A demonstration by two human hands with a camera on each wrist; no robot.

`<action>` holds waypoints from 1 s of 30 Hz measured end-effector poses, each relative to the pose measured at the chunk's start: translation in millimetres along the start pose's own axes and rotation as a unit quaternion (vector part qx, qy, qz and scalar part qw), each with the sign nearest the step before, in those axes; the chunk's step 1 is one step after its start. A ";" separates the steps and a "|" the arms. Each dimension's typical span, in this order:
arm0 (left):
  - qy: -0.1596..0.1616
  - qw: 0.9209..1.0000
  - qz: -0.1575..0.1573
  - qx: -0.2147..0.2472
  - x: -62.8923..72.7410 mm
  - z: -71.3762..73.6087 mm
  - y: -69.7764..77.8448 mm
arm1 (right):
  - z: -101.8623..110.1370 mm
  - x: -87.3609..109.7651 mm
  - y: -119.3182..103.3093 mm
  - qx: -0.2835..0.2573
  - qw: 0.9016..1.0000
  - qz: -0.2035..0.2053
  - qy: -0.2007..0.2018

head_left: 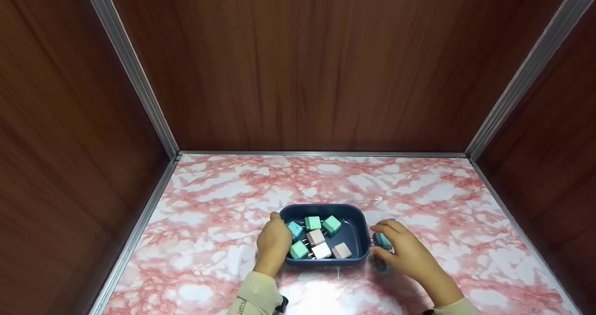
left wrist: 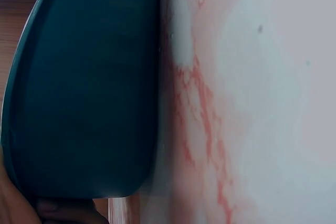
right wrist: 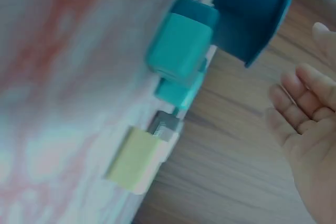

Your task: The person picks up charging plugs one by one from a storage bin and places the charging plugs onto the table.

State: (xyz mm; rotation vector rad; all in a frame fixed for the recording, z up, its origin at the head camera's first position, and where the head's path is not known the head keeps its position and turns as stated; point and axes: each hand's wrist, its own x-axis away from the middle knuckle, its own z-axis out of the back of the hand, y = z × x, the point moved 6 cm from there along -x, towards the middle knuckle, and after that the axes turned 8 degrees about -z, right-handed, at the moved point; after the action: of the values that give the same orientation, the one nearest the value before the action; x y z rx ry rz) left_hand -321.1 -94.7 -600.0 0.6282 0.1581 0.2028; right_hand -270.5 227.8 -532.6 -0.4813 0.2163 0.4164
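Note:
My left hand (head_left: 274, 240) grips the left end of a dark blue rectangular box (head_left: 362, 235), fingers at its rim. Part of that hand shows under the box wall (left wrist: 84, 87) in the left wrist view. Several cube-shaped charger plugs lie inside, among them a blue one (head_left: 294, 230), mint green ones (head_left: 313, 222), a white one (head_left: 321, 250) and a pale pink one (head_left: 341, 250). Just off the box's right end, my right hand (head_left: 404, 247) hovers with loosely curved fingers around a teal plug (head_left: 382, 240). In the right wrist view, a gap separates its fingers from the teal plug (right wrist: 181, 40).
A yellow plug (right wrist: 135, 158) with a grey end lies beside the teal ones, near the box. Red-and-white marbled covering (head_left: 223, 203) spreads over the table. Brown wood-look panels (head_left: 316, 72) with metal edge strips stand at the back and both sides.

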 end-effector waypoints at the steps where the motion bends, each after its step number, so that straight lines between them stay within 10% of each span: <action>1: 0.003 1.000 -0.002 -0.002 -0.1 0.1 0.1 | 1.1 -1.8 -2.8 0.002 1.000 0.008 -0.002; 30: 0.009 1.000 -0.002 -0.009 -0.5 0.2 1.0 | -17.2 -35.5 -50.3 0.057 0.986 0.114 -0.109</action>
State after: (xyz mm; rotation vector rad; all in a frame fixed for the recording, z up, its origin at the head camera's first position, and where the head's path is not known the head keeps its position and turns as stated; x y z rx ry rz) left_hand -321.7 -94.1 -599.2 0.6074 0.1737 0.2065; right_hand -282.1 167.0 -516.7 -0.2955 0.0826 0.6735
